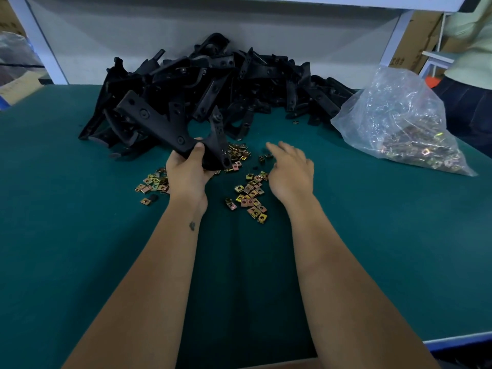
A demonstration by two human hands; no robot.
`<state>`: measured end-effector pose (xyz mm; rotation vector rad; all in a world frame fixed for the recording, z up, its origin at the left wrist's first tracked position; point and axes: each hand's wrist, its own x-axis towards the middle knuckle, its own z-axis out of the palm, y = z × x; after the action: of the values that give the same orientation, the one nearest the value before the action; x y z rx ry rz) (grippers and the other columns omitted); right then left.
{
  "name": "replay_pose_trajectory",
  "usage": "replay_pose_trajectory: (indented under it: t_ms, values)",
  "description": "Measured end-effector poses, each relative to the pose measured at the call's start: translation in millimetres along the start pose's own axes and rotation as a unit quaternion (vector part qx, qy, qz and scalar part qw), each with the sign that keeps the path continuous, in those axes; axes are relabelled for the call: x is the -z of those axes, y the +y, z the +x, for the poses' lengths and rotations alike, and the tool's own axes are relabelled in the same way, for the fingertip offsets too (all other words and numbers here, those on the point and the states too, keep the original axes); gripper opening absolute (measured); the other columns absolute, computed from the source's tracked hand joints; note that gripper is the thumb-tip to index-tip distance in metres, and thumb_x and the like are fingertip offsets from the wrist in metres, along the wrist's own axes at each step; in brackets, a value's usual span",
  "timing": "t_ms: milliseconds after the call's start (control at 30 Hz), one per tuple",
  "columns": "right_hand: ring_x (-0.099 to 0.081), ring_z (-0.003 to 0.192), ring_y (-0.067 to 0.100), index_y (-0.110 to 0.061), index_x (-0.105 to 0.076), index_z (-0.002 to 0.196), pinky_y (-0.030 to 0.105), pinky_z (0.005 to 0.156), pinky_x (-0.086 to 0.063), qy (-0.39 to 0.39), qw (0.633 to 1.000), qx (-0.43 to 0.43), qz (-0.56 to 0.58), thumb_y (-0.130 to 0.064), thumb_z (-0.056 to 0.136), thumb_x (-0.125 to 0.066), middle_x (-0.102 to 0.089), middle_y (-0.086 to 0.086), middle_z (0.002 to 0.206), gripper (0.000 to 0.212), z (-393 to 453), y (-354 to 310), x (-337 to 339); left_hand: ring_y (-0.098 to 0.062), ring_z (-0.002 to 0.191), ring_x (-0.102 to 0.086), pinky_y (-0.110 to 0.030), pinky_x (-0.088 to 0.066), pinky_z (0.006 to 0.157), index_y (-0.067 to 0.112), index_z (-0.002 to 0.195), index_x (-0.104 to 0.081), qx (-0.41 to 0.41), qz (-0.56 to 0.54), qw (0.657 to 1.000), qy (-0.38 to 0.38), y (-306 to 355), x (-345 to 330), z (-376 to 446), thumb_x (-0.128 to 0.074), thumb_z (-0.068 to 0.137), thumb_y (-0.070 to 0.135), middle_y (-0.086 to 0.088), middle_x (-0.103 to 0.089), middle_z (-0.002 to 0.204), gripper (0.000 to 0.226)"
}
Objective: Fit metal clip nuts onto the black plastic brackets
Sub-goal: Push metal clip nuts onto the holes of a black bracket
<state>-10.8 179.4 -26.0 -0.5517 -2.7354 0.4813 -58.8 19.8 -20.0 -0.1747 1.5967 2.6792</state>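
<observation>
My left hand (187, 173) grips a black plastic bracket (159, 123) by its lower end and holds it tilted above the green table (80, 235). Its long arm points up and to the left. My right hand (290, 169) hovers with relaxed, extended fingers over loose metal clip nuts (251, 194) scattered on the table and holds nothing. More clip nuts (153, 183) lie left of my left wrist, and another small cluster (238, 153) lies just past the bracket. A large pile of black brackets (226, 78) fills the back of the table.
A clear plastic bag (399, 123) of clip nuts lies at the right rear. A white wall panel (186, 35) stands behind the pile. Another person (471, 62) stands beyond the table's right edge. Cardboard boxes (415, 38) are at the far right.
</observation>
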Motion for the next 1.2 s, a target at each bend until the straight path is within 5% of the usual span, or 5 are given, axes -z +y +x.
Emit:
replay_pose_trajectory:
  t_ms: [433, 633, 867, 1000, 1200]
  values:
    - [-0.051, 0.117, 0.028, -0.015, -0.066, 0.121, 0.039, 0.102, -0.038, 0.042, 0.996, -0.024, 0.073, -0.01, 0.095, -0.058, -0.067, 0.006, 0.116, 0.028, 2, 1, -1, -0.015, 0.108, -0.062, -0.04, -0.055, 0.093, 0.024, 0.112, -0.05, -0.037, 0.1, 0.994, -0.031, -9, 0, 4, -0.051, 0.101, 0.012, 0.007, -0.062, 0.113, 0.016]
    - [-0.055, 0.107, 0.019, -0.011, -0.065, 0.12, 0.024, 0.095, -0.044, 0.091, 0.969, -0.057, 0.222, -0.001, 0.098, -0.049, -0.056, 0.012, 0.12, 0.028, -1, -1, 3, -0.008, 0.126, -0.051, -0.049, -0.046, 0.106, 0.057, 0.148, 0.002, -0.085, 0.115, 0.986, -0.086, -12, 3, 0, -0.048, 0.099, 0.002, 0.004, -0.029, 0.159, 0.088]
    - [-0.058, 0.078, -0.009, -0.023, -0.066, 0.093, 0.003, 0.07, -0.044, 0.113, 0.885, -0.047, 0.449, -0.009, 0.093, -0.062, -0.065, -0.013, 0.088, 0.014, -16, -27, 5, -0.013, 0.126, -0.053, -0.04, -0.045, 0.109, 0.048, 0.103, -0.067, -0.133, 0.206, 0.964, -0.106, -11, 0, -6, -0.038, 0.1, -0.005, 0.005, -0.058, 0.136, 0.061]
    - [-0.06, 0.083, -0.007, -0.024, -0.065, 0.094, 0.003, 0.072, -0.043, 0.089, 0.882, -0.02, 0.462, -0.01, 0.094, -0.061, -0.065, -0.015, 0.091, 0.015, -19, -36, 2, -0.015, 0.102, -0.061, -0.02, -0.05, 0.084, 0.035, 0.099, -0.073, -0.118, 0.252, 0.956, -0.094, -12, 0, -8, -0.038, 0.103, 0.003, -0.004, -0.06, 0.127, 0.048]
    - [-0.059, 0.079, -0.012, -0.02, -0.069, 0.097, 0.004, 0.071, -0.043, 0.046, 0.881, 0.028, 0.47, -0.004, 0.092, -0.061, -0.066, -0.013, 0.088, 0.018, -24, -43, -1, -0.016, 0.108, -0.055, -0.029, -0.046, 0.104, 0.031, 0.097, -0.071, -0.133, 0.266, 0.948, -0.111, -11, -3, -11, -0.04, 0.101, 0.002, 0.009, -0.047, 0.106, 0.043]
